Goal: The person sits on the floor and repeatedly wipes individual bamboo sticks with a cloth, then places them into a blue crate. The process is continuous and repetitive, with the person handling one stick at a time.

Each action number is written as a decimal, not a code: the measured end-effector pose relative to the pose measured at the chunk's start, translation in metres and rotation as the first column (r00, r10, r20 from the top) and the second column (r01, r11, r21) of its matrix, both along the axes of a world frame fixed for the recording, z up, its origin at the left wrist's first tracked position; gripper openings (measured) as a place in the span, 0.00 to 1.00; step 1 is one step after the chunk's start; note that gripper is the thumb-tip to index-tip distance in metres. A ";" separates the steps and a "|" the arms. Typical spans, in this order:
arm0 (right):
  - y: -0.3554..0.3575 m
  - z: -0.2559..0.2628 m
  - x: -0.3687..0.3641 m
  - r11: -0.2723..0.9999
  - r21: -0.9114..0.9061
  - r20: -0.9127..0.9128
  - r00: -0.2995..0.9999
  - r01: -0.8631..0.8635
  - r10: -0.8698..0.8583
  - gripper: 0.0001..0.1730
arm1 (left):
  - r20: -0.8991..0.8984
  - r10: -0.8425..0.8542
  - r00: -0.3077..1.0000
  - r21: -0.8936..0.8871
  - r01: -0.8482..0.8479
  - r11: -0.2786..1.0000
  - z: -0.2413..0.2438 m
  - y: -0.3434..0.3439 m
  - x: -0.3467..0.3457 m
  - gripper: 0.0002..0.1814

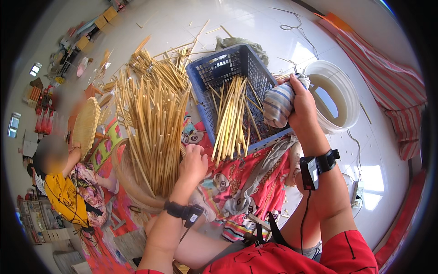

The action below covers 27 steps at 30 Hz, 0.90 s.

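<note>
My right hand (303, 102) grips a bundled striped cloth (279, 104) over the right side of a blue plastic crate (202, 102), close to a white bucket (354, 106) of murky liquid. Pale peeled sticks (230, 120) lie slanted inside the crate, their near ends by its front rim. My left hand (194, 162) is at the right edge of a thick upright bunch of tan sticks (154, 137), which stands in a round container (128, 181). Its fingers are curled, and I cannot tell whether they hold a stick.
More bundled sticks (160, 73) lie on the tiled floor behind. A red patterned cloth (236, 185) spreads before my legs. At left, another person in a yellow top (66, 195) handles a round woven piece (86, 128). A power strip (357, 193) and cords are at right.
</note>
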State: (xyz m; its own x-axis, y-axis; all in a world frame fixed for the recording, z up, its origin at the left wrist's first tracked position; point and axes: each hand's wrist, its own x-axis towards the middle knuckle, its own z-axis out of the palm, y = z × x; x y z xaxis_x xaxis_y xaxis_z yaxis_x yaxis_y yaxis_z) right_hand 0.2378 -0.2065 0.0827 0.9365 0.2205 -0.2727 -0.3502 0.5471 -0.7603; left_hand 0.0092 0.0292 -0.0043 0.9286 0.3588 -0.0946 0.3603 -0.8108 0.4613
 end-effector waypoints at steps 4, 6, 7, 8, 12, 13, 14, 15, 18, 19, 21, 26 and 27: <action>0.003 -0.004 0.004 0.999 -0.023 -0.009 0.999 -0.047 0.047 0.17 | -0.086 0.074 0.994 0.030 -0.072 0.997 -0.008 0.012 -0.002 0.10; 0.003 -0.008 0.006 0.998 0.005 -0.023 0.998 -0.060 0.060 0.18 | -0.140 0.129 0.982 0.055 -0.122 0.991 -0.019 0.019 -0.004 0.10; 0.005 -0.002 0.001 0.999 -0.009 -0.038 0.998 -0.053 0.053 0.16 | -0.141 0.169 0.975 0.061 -0.162 0.985 -0.024 0.022 -0.005 0.10; 0.007 -0.003 0.000 0.998 -0.006 -0.021 0.997 -0.070 0.069 0.16 | -0.142 0.209 0.968 0.067 -0.201 0.977 -0.029 0.025 -0.007 0.10; 0.011 -0.007 -0.001 0.994 -0.030 0.001 0.994 -0.105 0.105 0.14 | -0.018 0.413 0.910 0.063 -0.411 0.909 -0.050 0.039 -0.022 0.09; 0.010 -0.007 0.000 0.993 -0.030 -0.001 0.994 -0.111 0.111 0.14 | 0.000 0.470 0.883 0.034 -0.470 0.882 -0.049 0.040 -0.021 0.08; 0.009 -0.007 0.001 0.993 -0.029 -0.004 0.993 -0.115 0.115 0.14 | 0.042 0.490 0.870 0.024 -0.492 0.870 -0.051 0.042 -0.022 0.08; 0.009 -0.007 0.000 0.993 -0.026 -0.007 0.993 -0.119 0.119 0.14 | 0.083 0.510 0.856 0.017 -0.513 0.858 -0.056 0.047 -0.025 0.08; 0.014 -0.009 0.001 0.991 -0.030 0.005 0.991 -0.131 0.131 0.14 | 0.204 0.555 0.806 0.050 -0.575 0.817 -0.081 0.070 -0.040 0.09; 0.012 -0.009 0.002 0.992 -0.034 0.010 0.992 -0.125 0.125 0.14 | 0.242 0.559 0.793 0.062 -0.587 0.807 -0.084 0.075 -0.040 0.09; 0.011 -0.012 0.003 0.992 -0.036 -0.002 0.993 -0.117 0.117 0.14 | 0.150 0.657 0.739 0.053 -0.670 0.741 -0.091 0.085 -0.046 0.09; 0.009 -0.007 0.001 0.993 -0.022 -0.020 0.993 -0.120 0.120 0.13 | 0.068 0.795 0.602 0.002 -0.797 0.604 -0.100 0.107 -0.059 0.10; 0.010 -0.007 0.001 0.993 -0.020 -0.024 0.993 -0.120 0.120 0.13 | 0.065 0.801 0.595 0.004 -0.803 0.596 -0.100 0.112 -0.062 0.10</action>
State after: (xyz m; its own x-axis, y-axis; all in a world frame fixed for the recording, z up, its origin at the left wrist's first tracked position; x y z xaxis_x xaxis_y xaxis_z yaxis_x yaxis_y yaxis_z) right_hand 0.2389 -0.1966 0.0759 0.8972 0.3248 -0.2992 -0.4295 0.4841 -0.7624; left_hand -0.0527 0.1409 -0.1048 0.2681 0.9628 -0.0330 0.8490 -0.2199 0.4805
